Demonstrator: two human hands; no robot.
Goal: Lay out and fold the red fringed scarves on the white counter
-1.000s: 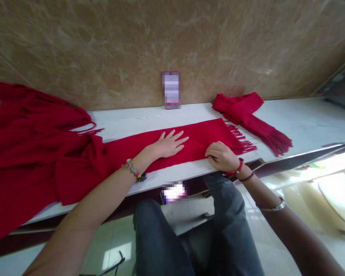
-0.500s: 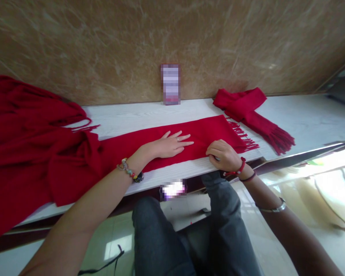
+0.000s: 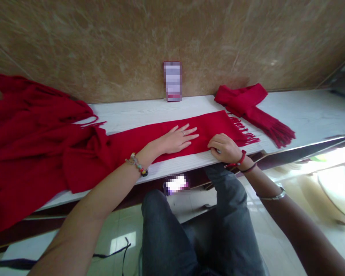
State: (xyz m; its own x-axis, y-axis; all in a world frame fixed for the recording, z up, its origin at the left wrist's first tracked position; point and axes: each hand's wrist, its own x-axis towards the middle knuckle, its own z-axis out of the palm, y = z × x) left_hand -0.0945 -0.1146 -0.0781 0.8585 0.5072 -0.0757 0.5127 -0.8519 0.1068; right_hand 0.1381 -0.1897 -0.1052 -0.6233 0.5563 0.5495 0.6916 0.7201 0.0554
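Observation:
A red fringed scarf [image 3: 149, 134] lies spread along the white tabletop, its fringe at the right end. My left hand [image 3: 178, 138] rests flat on the scarf's middle with the fingers spread. Near the scarf's front edge, towards the fringe, my right hand [image 3: 224, 147] is closed, fingers curled. A small greyish glint shows inside it, too small to name. At the left, the scarf meets a loose heap of red cloth [image 3: 31, 153]. Behind the fringe, a second red scarf [image 3: 247, 103] lies folded across itself.
A phone-like device [image 3: 173, 82], its screen blurred out, leans upright against the brown marbled wall [image 3: 117, 46]. Another bright blurred screen [image 3: 176, 184] sits below the front edge of the table [image 3: 313, 111]. My knees are under that edge. A black strap [image 3: 112, 253] shows at lower left.
My left hand has slid slightly to the right over the scarf, and its fingers are spread a little wider. The right hand stays about where it was. The view has shifted slightly.

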